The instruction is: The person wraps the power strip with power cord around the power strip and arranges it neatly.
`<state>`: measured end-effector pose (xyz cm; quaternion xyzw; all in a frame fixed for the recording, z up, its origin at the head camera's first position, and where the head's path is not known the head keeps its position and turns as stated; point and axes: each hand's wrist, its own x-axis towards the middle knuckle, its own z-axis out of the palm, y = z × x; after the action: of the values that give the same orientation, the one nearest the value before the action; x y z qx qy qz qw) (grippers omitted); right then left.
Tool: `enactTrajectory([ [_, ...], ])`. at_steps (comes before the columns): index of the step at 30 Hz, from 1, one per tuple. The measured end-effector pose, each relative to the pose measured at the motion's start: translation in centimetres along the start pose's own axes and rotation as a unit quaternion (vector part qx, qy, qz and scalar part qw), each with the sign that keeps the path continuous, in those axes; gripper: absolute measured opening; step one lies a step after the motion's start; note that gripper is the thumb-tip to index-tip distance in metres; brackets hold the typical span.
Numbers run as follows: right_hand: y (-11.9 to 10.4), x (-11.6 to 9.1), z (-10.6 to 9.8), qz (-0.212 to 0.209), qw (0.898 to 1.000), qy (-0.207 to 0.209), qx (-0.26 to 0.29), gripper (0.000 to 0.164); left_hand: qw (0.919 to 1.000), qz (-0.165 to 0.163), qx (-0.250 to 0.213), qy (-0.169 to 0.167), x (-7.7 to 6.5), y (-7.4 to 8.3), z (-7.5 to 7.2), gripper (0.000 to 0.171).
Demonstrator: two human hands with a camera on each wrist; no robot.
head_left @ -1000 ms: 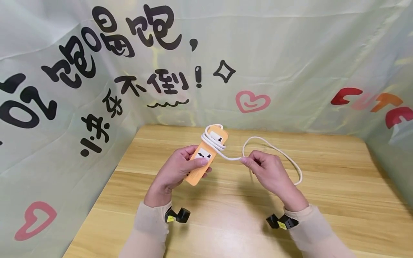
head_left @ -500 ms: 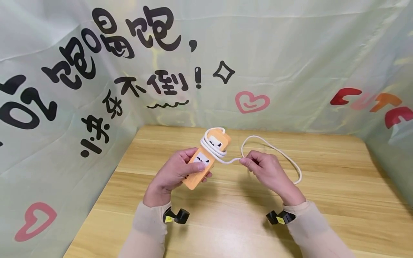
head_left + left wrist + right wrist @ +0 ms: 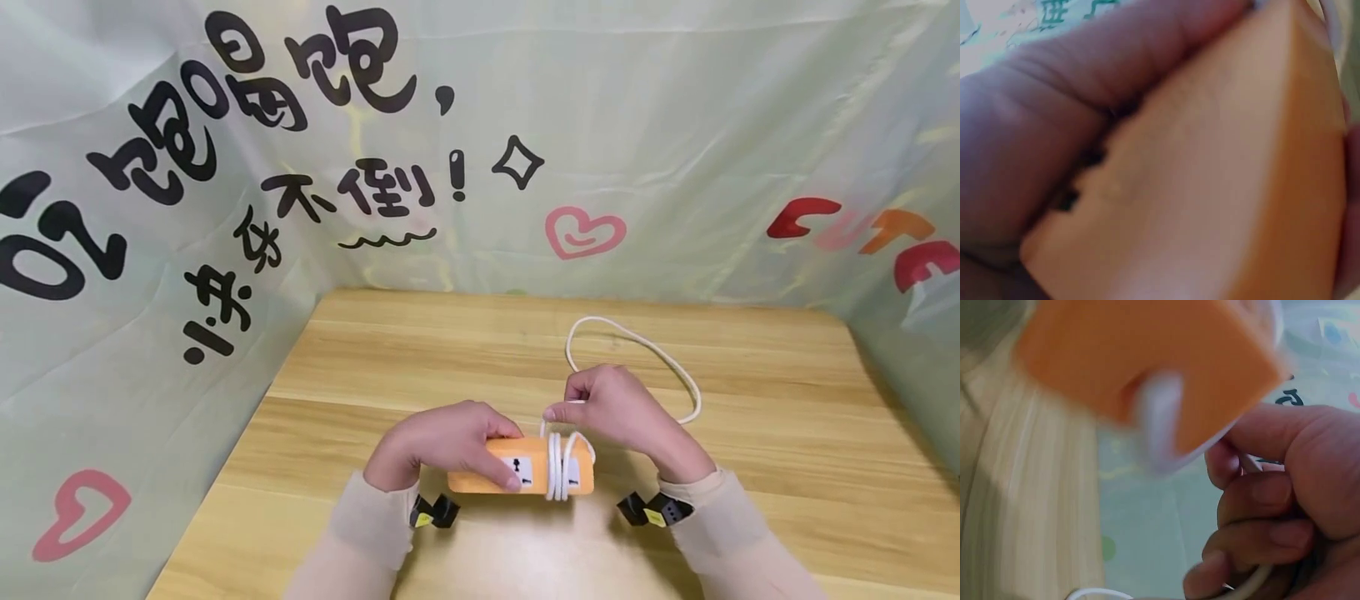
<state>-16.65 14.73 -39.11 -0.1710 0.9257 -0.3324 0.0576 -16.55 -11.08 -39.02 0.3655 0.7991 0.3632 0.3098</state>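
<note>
Flanking the foreground, two pale sleeves [image 3: 360,533] are bearing black cameras [image 3: 446,512] at the wrists. Between and just beyond them, an orange power strip [image 3: 537,467] is lying crosswise in the left hand [image 3: 457,442], over the near half of the worktop [image 3: 375,350]. That hand is grasping its left part, with the thumb lying partly across a white socket [image 3: 523,467]. Several turns of white cord [image 3: 555,475] are circling the power strip near its right end. Just behind, the right hand [image 3: 618,412] is gripping the cord, its fingers curling in toward the thumb, as the right wrist view is showing. Farther back, a loose loop of the same cord is arching behind that hand. At the rear, a pale backdrop [image 3: 712,125] is displaying black lettering [image 3: 386,190], a pink heart [image 3: 617,233] and, to the right, colored letters [image 3: 896,229] that are spelling "CUTE."
</note>
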Motion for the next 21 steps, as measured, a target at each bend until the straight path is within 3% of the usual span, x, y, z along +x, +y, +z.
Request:
enactTrajectory([
  [4,-0.8,-0.2,0.2,-0.005,0.999,-0.012,-0.034,0.037,0.9938,-0.05,0.096,0.026,0.6,0.7,1.0,0.028],
  [7,-1.7,-0.6,0.3,-0.031,0.998,0.021,-0.058,0.027,0.9848,-0.116,0.107,0.073,0.6,0.9,1.2,0.025],
  [10,-2.7,-1.1,0.7,-0.068,0.992,0.069,-0.076,0.016,0.9731,-0.158,0.106,0.13,0.7,0.8,1.1,0.022],
  [13,-3.4,-1.5,1.2,-0.099,0.986,0.109,-0.082,0.01,0.9576,-0.17,0.104,0.208,0.7,0.8,0.7,0.024],
  [17,-3.7,-1.6,1.5,-0.112,0.983,0.129,-0.065,0.006,0.932,-0.159,0.081,0.316,0.7,0.8,0.2,0.029],
  [21,-3.3,-1.4,1.4,-0.122,0.982,0.132,-0.059,0.005,0.9177,-0.138,0.031,0.371,0.6,0.8,0.0,0.04],
])
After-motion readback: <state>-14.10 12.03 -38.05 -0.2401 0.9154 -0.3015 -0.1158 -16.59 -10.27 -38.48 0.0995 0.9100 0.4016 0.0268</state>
